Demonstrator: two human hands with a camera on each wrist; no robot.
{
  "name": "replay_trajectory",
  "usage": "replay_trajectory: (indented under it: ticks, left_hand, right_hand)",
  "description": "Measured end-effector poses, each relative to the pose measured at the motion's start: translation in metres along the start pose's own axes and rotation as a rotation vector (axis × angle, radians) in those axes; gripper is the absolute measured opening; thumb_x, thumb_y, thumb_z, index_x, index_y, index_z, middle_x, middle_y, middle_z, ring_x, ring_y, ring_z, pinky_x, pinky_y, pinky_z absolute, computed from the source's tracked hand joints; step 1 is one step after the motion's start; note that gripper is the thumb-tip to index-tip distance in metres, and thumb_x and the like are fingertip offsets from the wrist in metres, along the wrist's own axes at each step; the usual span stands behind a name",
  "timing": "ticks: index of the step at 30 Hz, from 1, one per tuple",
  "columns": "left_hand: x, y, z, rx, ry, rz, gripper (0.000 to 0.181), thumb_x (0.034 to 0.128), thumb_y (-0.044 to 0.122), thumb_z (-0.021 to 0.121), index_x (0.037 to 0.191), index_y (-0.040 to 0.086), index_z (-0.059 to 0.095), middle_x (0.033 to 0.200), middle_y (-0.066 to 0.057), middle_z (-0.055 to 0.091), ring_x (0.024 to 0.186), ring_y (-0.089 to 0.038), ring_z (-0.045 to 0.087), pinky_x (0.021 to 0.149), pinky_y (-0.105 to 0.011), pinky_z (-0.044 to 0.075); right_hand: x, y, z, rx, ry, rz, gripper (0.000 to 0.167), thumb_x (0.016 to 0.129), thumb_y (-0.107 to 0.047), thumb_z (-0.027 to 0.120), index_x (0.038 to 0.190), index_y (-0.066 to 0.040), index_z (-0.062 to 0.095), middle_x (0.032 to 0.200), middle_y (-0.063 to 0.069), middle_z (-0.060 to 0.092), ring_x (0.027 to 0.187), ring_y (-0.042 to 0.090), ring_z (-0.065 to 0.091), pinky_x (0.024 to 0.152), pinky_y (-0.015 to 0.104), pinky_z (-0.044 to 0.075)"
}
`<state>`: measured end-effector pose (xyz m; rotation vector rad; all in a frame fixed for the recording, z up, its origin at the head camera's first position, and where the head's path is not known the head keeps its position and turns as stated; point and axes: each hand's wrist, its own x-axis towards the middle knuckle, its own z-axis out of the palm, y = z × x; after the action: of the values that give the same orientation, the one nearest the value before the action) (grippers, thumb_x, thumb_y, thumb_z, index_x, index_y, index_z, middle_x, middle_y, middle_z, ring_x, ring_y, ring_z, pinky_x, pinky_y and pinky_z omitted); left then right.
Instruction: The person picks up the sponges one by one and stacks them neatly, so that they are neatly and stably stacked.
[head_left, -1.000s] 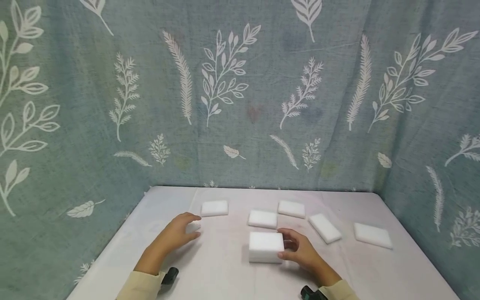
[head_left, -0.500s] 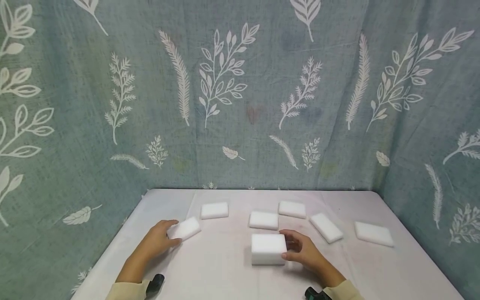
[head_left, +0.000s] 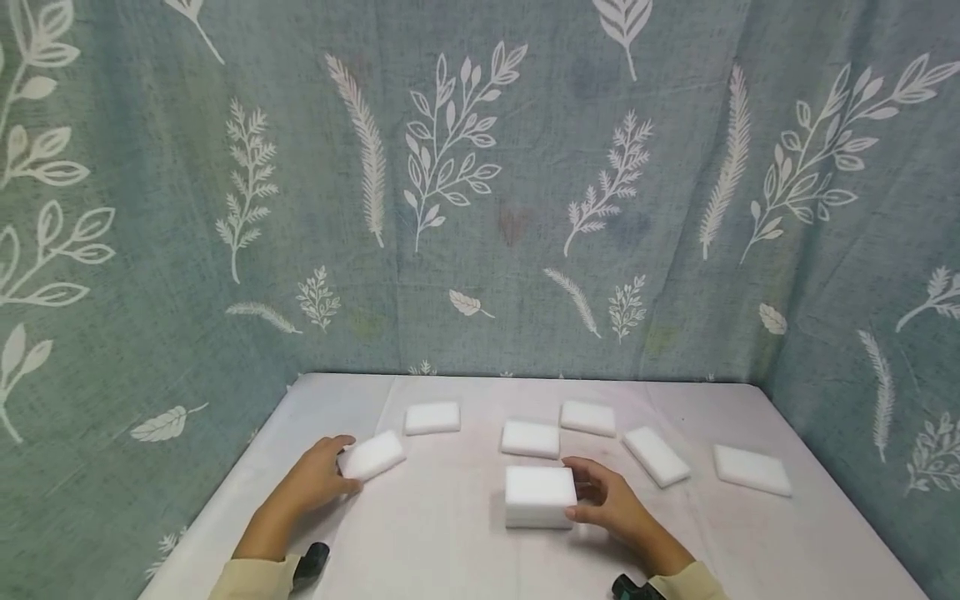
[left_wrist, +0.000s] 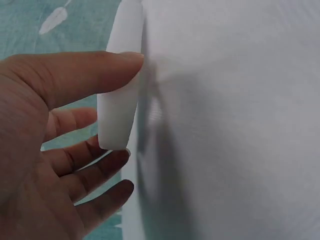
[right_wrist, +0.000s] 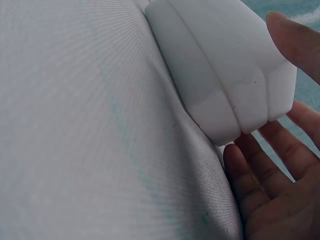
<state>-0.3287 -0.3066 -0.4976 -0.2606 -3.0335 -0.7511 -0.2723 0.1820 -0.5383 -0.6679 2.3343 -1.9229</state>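
Note:
At the left of the table, my left hand pinches the left end of a white melamine sponge between thumb and fingers. Seen edge-on in the left wrist view, that sponge has the thumb across its near face and fingertips behind its lower end. Right of centre stands a stack of white sponges, three layers deep in the right wrist view. My right hand holds the stack by its right end, thumb on the near side and fingers at the far side, partly hidden.
Single white sponges lie flat behind the hands: one at the back left, two behind the stack, one slanted, one far right. A leaf-patterned curtain encloses the white table.
My left hand has moved left and nearer, so most of its sponge now shows, lying slanted. My right hand and the stack have hardly moved.

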Motion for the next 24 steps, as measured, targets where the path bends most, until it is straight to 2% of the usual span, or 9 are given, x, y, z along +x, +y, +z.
replay_trajectory:
  ticks: [6,9,13,18,24]
  left_hand:
    - [-0.007,0.011,-0.01,-0.015,0.026,0.043,0.072,0.07,0.022,0.088,0.128,-0.004,0.055,0.115,-0.013,0.059,0.102,-0.03,0.057,0.083,-0.048,0.05]
    - [-0.01,0.022,-0.016,-0.049,0.023,0.079,0.067,0.069,0.022,0.089,0.124,-0.003,0.059,0.115,-0.01,0.06,0.103,-0.028,0.057,0.082,-0.047,0.05]
    - [-0.011,0.039,-0.019,-0.082,0.015,0.095,0.065,0.0663,0.023,0.091,0.122,0.002,0.063,0.115,-0.005,0.06,0.103,-0.025,0.056,0.083,-0.046,0.05]
    - [-0.011,0.054,-0.017,-0.109,-0.004,0.12,0.066,0.0653,0.027,0.091,0.122,0.009,0.064,0.112,0.002,0.06,0.101,-0.019,0.055,0.083,-0.042,0.049]
    - [-0.013,0.066,-0.012,-0.146,-0.002,0.219,0.064,0.065,0.027,0.091,0.12,0.009,0.064,0.108,0.005,0.059,0.096,-0.016,0.055,0.084,-0.042,0.049]
  right_hand:
    - [-0.002,0.003,0.003,0.008,-0.004,-0.005,0.07,0.079,-0.006,0.08,0.137,0.009,0.044,0.12,0.025,0.057,0.106,0.036,0.059,0.091,0.033,0.05]
    - [-0.003,0.003,0.004,0.004,-0.002,-0.012,0.069,0.079,-0.006,0.08,0.136,0.01,0.045,0.119,0.024,0.058,0.105,0.032,0.06,0.091,0.033,0.05]
    - [-0.002,0.002,0.004,-0.015,0.002,-0.047,0.068,0.079,-0.006,0.079,0.136,0.01,0.045,0.117,0.022,0.059,0.104,0.03,0.061,0.09,0.036,0.051]
    - [-0.001,0.002,0.002,-0.018,0.0,-0.053,0.066,0.08,-0.006,0.079,0.136,0.009,0.046,0.118,0.024,0.058,0.104,0.032,0.06,0.09,0.035,0.051]
    - [-0.001,0.0,0.0,-0.017,0.004,-0.021,0.066,0.08,-0.008,0.08,0.136,0.006,0.048,0.121,0.023,0.057,0.107,0.035,0.059,0.092,0.033,0.05]
